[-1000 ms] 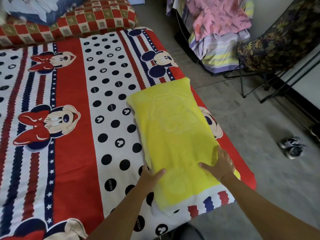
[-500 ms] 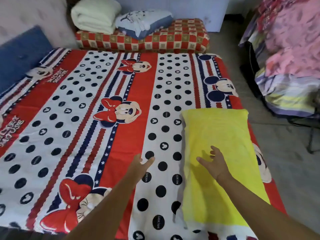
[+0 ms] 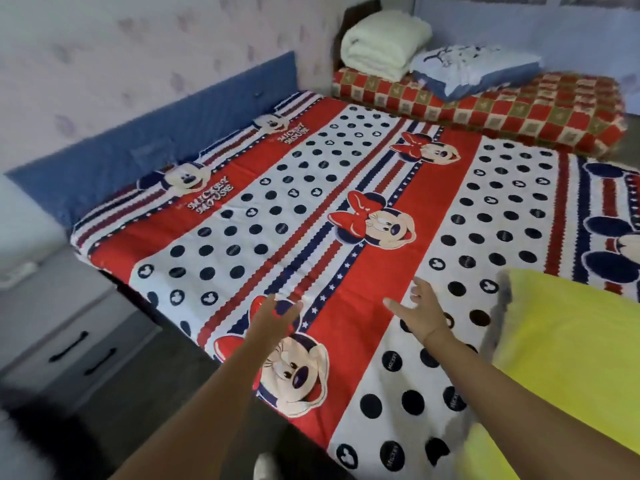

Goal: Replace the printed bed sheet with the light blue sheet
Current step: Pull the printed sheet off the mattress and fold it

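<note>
Closest in, both arms reach out over the near edge of the bed. The left hand has its fingers spread and holds nothing, hovering over a cartoon face on the red stripe. The right hand is the same deal, fingers splayed and empty, just beside the yellow pillow; I can't tell if either palm actually touches the fabric

The printed bed sheet lies flat across the whole mattress, so the swap hasn't really begun. The way I'd do this step: get that pillow off first, since it sits on the right part of the sheet and will drag along if you pull. Then pinch the near hem with both hands well apart, free the corners and roll the sheet toward the middle instead of yanking. The left side runs along the blue headboard pad, so that edge probably needs lifting out rather than pulling

Further back there's a red checked mattress with a rolled white blanket and some folded light blue fabric on top. That may be the light blue sheet, though it could just be a pillow, hard to say from here
</note>
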{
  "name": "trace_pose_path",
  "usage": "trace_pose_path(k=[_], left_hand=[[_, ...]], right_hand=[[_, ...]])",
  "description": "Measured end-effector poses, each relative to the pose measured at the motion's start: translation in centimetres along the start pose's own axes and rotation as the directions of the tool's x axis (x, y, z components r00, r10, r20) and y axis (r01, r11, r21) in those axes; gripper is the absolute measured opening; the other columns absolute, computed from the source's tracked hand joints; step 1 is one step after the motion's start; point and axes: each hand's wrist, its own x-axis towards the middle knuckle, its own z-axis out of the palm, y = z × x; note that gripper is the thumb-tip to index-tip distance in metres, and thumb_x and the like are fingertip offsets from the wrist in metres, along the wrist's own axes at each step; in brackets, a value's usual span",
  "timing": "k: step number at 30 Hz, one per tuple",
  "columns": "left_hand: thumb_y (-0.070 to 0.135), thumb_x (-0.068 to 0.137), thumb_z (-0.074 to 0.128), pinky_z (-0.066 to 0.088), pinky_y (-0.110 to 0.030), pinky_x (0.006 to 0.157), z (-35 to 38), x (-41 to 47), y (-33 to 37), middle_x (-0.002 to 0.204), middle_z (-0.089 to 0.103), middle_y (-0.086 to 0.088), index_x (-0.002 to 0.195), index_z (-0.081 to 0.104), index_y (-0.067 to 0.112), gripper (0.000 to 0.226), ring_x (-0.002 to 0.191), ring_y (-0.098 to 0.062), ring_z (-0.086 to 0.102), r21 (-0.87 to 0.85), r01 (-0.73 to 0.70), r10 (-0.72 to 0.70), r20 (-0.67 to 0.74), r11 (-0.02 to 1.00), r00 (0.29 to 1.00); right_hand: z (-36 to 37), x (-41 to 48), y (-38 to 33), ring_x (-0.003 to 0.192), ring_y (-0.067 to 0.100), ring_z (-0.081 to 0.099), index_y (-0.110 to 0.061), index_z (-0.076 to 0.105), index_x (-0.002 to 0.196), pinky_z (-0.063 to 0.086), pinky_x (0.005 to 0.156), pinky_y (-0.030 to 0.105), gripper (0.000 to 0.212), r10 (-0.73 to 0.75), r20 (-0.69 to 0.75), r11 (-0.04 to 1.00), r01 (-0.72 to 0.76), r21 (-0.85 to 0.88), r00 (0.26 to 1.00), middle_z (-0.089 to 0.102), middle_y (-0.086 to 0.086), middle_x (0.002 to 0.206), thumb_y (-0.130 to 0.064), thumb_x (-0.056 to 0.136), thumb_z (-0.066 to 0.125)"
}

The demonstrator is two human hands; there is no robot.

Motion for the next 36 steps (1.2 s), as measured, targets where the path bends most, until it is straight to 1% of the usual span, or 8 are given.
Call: trace_pose_path(k=[3,12,18,23,26,29,33,36], left_hand=[[0.053,0.092,0.055,0.035,-0.047,0.110,-5.3,1.0,-2.5,0.155,0.033,-0.010,0.150,0.029,0.014,0.075,0.140,-0.032,0.036,-0.010,0.050,-0.050,-0.061,0.999,0.997],[0.057,0.087,0.058,0.042,-0.035,0.102,-22.3,6.9,-9.8,0.157,0.031,-0.007,0.153,0.023,0.015,0.086,0.140,-0.029,0.037,-0.154,0.126,-0.156,-0.199,0.980,0.967],[0.054,0.089,0.059,0.031,-0.039,0.111,-31.5,11.3,-12.8,0.156,0.032,-0.006,0.154,0.023,0.014,0.084,0.140,-0.024,0.036,-0.167,0.135,-0.170,-0.213,0.977,0.962],[0.092,0.056,0.052,0.048,-0.049,0.101,-36.8,15.8,-15.2,0.147,0.045,0.004,0.145,0.037,0.027,0.111,0.129,-0.022,0.048,-0.167,0.136,-0.171,-0.217,0.976,0.961],[0.082,0.070,0.054,0.046,-0.042,0.100,-39.2,18.7,-15.8,0.147,0.046,0.003,0.144,0.038,0.026,0.094,0.129,-0.023,0.048,-0.160,0.146,-0.180,-0.226,0.976,0.957],[0.080,0.072,0.054,0.041,-0.044,0.106,-41.6,21.2,-16.0,0.149,0.044,-0.003,0.147,0.034,0.018,0.099,0.132,-0.027,0.046,-0.188,0.179,-0.223,-0.252,0.966,0.942],[0.058,0.088,0.059,0.039,-0.039,0.103,-44.3,24.2,-16.9,0.153,0.037,-0.007,0.149,0.030,0.016,0.080,0.136,-0.030,0.041,-0.250,0.215,-0.285,-0.294,0.944,0.912],[0.055,0.090,0.057,0.037,-0.041,0.106,-46.5,26.3,-18.2,0.156,0.032,-0.008,0.151,0.025,0.014,0.080,0.139,-0.029,0.037,-0.258,0.244,-0.319,-0.305,0.935,0.898]], right_hand=[[5.7,1.1,-2.8,0.135,0.024,0.039,-0.014,0.028,0.148,0.036,0.109,0.038,0.088,-0.027,0.066,1.000,0.028,-0.014,0.997,0.037,0.011,0.147,-0.028,0.078,0.079],[25.6,4.2,-11.7,0.135,0.026,0.039,-0.012,0.029,0.148,0.036,0.108,0.039,0.083,-0.055,0.214,0.995,0.071,-0.068,0.975,0.037,0.012,0.149,-0.026,0.081,0.077],[36.0,6.1,-16.6,0.133,0.022,0.040,-0.016,0.028,0.147,0.037,0.106,0.035,0.086,-0.072,0.274,0.995,0.089,-0.049,0.959,0.038,0.009,0.146,-0.031,0.079,0.078],[42.7,8.9,-20.4,0.131,0.021,0.040,-0.016,0.030,0.147,0.038,0.102,0.033,0.084,-0.086,0.310,0.994,0.102,-0.037,0.947,0.039,0.009,0.144,-0.031,0.079,0.078],[46.4,11.0,-22.1,0.130,0.021,0.041,-0.016,0.032,0.144,0.038,0.100,0.032,0.080,-0.094,0.333,0.992,0.115,-0.044,0.938,0.039,0.009,0.143,-0.030,0.080,0.077],[50.1,13.1,-23.9,0.132,0.021,0.040,-0.015,0.031,0.145,0.037,0.102,0.032,0.081,-0.089,0.366,0.993,0.111,-0.037,0.926,0.039,0.010,0.144,-0.029,0.080,0.077],[54.9,15.3,-26.1,0.131,0.021,0.040,-0.015,0.030,0.147,0.036,0.098,0.028,0.082,-0.095,0.426,0.991,0.127,-0.048,0.900,0.039,0.009,0.144,-0.030,0.081,0.076],[58.5,16.8,-27.5,0.132,0.021,0.041,-0.017,0.029,0.147,0.037,0.102,0.031,0.084,-0.089,0.454,0.989,0.131,-0.063,0.886,0.039,0.008,0.144,-0.032,0.080,0.077]])
